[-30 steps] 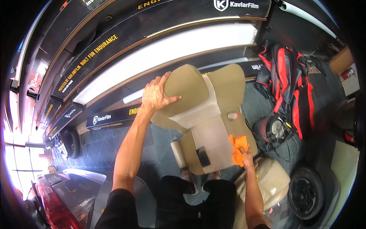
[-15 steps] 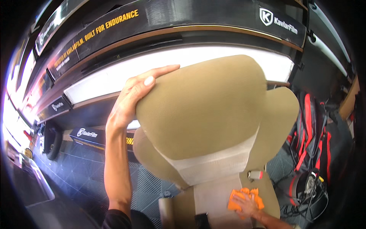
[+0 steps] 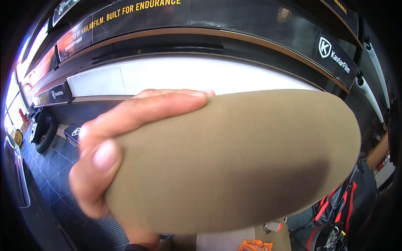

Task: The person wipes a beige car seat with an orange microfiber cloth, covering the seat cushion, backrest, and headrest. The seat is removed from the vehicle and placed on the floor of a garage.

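Observation:
The olive-beige backrest (image 3: pixel 234 134) of a car seat rises close in front of me and fills much of the view, with a dark shadow on its lower right. Around its upper left edge wraps my left hand (image 3: pixel 121 121), fingers over the top and thumb on the front face. Below the backrest, part of the seat cushion (image 3: pixel 226 240) shows, with a grey buckle (image 3: pixel 274 227) at its right side. At the lower edge my right hand (image 3: pixel 253 248), mostly cut off, presses on a crumpled orange cloth (image 3: pixel 264 244) on the cushion.
Behind the seat stand shelves with long black boxes (image 3: pixel 209 16) and a long white box (image 3: pixel 167 75). On the right are a black-and-red bag (image 3: pixel 343 205) and cables. A tire (image 3: pixel 47 134) stands at the left on the tiled floor (image 3: pixel 58 175).
The backrest and my left hand now appear much nearer and larger, hiding most of the cushion. My right hand and the orange cloth sit lower in the view, partly out of it.

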Demonstrator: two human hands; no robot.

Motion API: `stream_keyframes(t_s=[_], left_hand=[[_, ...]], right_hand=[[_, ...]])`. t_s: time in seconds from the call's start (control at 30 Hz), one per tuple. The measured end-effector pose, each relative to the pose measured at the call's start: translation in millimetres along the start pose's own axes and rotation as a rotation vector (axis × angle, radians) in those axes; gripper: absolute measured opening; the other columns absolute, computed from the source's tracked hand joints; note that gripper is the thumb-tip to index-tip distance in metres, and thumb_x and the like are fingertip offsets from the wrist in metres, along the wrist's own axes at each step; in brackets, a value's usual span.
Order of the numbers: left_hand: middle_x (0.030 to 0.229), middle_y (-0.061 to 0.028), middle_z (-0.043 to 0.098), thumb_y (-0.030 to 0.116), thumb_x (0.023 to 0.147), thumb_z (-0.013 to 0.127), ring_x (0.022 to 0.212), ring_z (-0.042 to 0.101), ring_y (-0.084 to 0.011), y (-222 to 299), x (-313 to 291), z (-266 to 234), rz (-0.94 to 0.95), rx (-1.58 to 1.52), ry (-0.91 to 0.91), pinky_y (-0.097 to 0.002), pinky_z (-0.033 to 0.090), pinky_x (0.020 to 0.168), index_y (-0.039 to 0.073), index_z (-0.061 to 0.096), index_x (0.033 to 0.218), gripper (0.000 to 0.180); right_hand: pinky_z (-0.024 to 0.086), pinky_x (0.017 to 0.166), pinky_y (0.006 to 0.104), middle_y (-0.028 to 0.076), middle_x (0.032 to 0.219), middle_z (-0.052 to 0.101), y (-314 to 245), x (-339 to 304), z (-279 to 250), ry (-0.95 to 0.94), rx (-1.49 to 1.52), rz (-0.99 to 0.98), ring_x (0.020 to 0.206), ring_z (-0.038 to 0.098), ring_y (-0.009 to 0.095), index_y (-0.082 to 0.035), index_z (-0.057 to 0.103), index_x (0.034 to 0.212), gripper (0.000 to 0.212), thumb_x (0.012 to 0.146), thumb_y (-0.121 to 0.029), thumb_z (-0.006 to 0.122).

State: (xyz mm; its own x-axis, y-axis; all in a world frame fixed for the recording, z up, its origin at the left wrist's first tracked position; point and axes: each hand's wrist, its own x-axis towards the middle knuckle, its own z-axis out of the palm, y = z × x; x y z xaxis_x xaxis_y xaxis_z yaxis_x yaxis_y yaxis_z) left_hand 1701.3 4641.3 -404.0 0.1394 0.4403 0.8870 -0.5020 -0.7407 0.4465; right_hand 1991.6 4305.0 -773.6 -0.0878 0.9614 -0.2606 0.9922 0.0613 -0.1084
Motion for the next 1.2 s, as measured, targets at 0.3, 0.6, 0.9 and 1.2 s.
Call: stream_keyframes(t_s=[0.3,0.6,0.9,1.2], left_hand=[[0.108,-0.0331,0.07,0.048,0.096,0.039,0.107,0.071,-0.0442,-8.6,-13.0,18.2,0.041,-0.011,0.068,-0.0578,0.055,0.1,-0.01,0.068,0.118,0.068],[0.109,-0.0316,0.07,0.047,0.101,0.042,0.108,0.072,-0.0382,-4.9,-24.6,36.6,0.013,0.022,0.241,-0.0551,0.05,0.109,-0.006,0.068,0.12,0.061],[0.117,-0.0325,0.069,0.05,0.093,0.037,0.116,0.068,-0.0401,-20.6,-5.3,29.5,-0.17,-0.06,0.004,-0.0481,0.048,0.109,-0.012,0.063,0.126,0.075],[0.123,-0.0316,0.067,0.05,0.086,0.043,0.115,0.065,-0.0382,-50.0,3.3,28.9,-0.233,0.094,0.098,-0.0426,0.047,0.107,-0.016,0.062,0.127,0.08]], right_hand=[[0.031,0.107,0.0624,0.001,0.161,0.042,13.6,-1.9,-10.8,-0.071,-0.1,0.036,0.146,0.037,0.028,-0.024,0.053,0.149,0.076,0.08,-0.047,0.073],[0.036,0.103,0.0618,-0.003,0.16,0.043,13.1,-3.9,-16.0,-0.117,-0.167,0.026,0.143,0.04,0.027,-0.028,0.054,0.148,0.073,0.081,-0.052,0.072],[0.04,0.099,0.0613,-0.006,0.159,0.044,14.9,-36.4,2.9,-0.125,-0.23,0.015,0.14,0.044,0.026,-0.032,0.054,0.147,0.071,0.083,-0.057,0.071],[0.035,0.106,0.0549,-0.006,0.162,0.042,15.8,-48.2,36.2,0.04,0.177,0.131,0.146,0.036,0.024,-0.028,0.053,0.148,0.066,0.086,-0.039,0.072]])
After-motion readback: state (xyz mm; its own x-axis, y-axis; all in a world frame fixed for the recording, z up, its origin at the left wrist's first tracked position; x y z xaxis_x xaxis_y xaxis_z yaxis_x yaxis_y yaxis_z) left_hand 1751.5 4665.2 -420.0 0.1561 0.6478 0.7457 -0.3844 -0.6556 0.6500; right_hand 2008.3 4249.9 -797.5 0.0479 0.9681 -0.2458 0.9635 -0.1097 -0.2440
